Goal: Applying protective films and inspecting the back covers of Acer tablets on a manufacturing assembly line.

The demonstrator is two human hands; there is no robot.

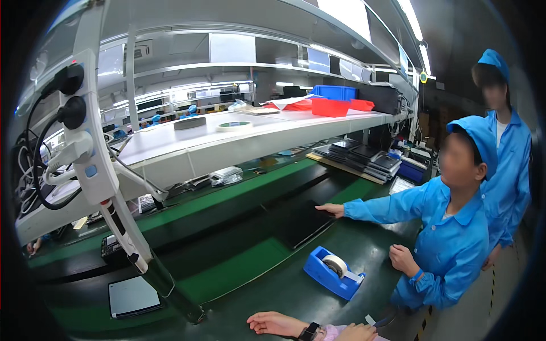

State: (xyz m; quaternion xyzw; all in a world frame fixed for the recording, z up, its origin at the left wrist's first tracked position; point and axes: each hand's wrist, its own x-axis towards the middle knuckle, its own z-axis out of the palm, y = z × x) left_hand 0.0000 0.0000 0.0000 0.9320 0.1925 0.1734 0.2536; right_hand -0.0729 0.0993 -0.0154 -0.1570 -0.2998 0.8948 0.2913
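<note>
At the bottom edge my left hand (276, 324) lies over the dark green worktop (244, 304), a dark watch on its wrist. Its fingers are loosely bent and apart, with nothing between them. My right hand (357, 333) is partly cut off by the lower edge, beside the pink sleeve (329, 332). Its fingers are bent together, and a small white piece (371, 320) shows at their tips; whether they grip it is unclear. A blue tape dispenser (327, 271) with a whitish roll stands on the worktop beyond my hands.
A co-worker in blue reaches a hand (331, 210) to a flat black panel (304, 227) on the green-and-black conveyor belt (250, 267). Another person stands behind. A flat light-grey device (134, 295) lies left of the post with a power strip (88, 131). Stacked dark laptops (358, 156) sit farther back.
</note>
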